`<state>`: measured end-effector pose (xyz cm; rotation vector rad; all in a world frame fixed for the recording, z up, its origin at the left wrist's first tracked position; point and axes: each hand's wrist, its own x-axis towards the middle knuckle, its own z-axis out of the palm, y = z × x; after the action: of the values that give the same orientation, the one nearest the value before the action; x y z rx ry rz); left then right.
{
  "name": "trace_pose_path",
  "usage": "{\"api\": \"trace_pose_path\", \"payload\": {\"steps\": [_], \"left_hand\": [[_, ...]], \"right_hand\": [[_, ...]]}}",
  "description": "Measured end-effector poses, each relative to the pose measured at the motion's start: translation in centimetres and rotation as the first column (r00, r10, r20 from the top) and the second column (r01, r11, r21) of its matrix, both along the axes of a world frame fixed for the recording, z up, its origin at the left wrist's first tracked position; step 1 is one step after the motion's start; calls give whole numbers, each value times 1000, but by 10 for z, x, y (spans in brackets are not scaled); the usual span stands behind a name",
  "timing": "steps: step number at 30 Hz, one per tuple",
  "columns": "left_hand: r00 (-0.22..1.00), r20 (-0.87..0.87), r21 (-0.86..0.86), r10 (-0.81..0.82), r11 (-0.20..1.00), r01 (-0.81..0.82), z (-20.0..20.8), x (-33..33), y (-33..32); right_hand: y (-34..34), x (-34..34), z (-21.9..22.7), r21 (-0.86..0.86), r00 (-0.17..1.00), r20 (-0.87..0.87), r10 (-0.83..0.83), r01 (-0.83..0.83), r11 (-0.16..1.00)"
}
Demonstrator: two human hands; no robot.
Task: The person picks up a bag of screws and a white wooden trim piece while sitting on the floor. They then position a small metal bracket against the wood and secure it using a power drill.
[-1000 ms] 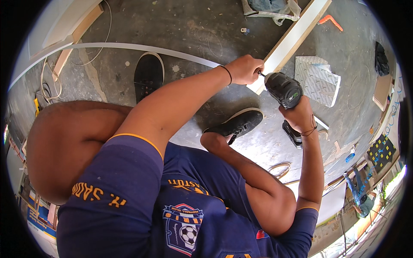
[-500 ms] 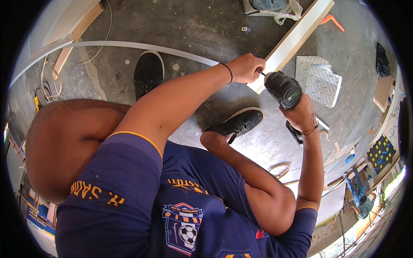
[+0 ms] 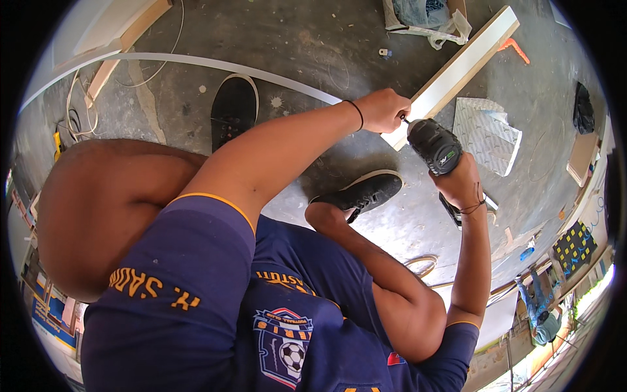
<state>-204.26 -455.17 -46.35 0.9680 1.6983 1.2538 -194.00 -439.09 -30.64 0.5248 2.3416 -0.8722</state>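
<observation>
My right hand (image 3: 457,179) is wrapped around the handle of a black cordless drill (image 3: 434,145), whose bit points up and left. My left hand (image 3: 384,111) is closed, with its fingertips right by the bit. Something small and dark shows there, too small to name. A long, thin white strip (image 3: 261,76) curves in from the far left and runs into my left hand, which covers its end. Both hands are over the near end of a white-faced wooden board (image 3: 450,68), which slants away to the upper right.
My dark shoes (image 3: 232,108) stand on the stained concrete floor. Right of the board lie a patterned sheet (image 3: 486,136) and an orange angled piece (image 3: 516,49). A plastic bag (image 3: 431,18) sits at the far side. Cable (image 3: 81,111) trails at the left. Another person (image 3: 545,317) is at lower right.
The view has shifted a little, so the floor things, board and drill sit slightly lower and further right. Both hands keep their places at the board's end, with the drill still held.
</observation>
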Motion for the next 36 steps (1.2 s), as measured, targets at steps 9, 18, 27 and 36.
{"api": "trace_pose_path", "payload": {"steps": [9, 18, 27, 36], "left_hand": [[999, 32, 0, 4, 1000, -4, 1, 0, 0], [999, 38, -1, -13, 1000, 13, 4, -2, -1], [999, 33, 0, -4, 1000, 4, -2, 1, -1], [1000, 21, 10, -10, 1000, 10, 0, 0, 0]], "right_hand": [[4, 1, 1, 0, 999, 20, -26, 26, 1000], [4, 7, -3, 4, 998, -27, -60, 60, 998], [6, 7, -5, 14, 998, 46, -51, 51, 999], [4, 6, -2, 11, 998, 22, -52, 51, 999]]}}
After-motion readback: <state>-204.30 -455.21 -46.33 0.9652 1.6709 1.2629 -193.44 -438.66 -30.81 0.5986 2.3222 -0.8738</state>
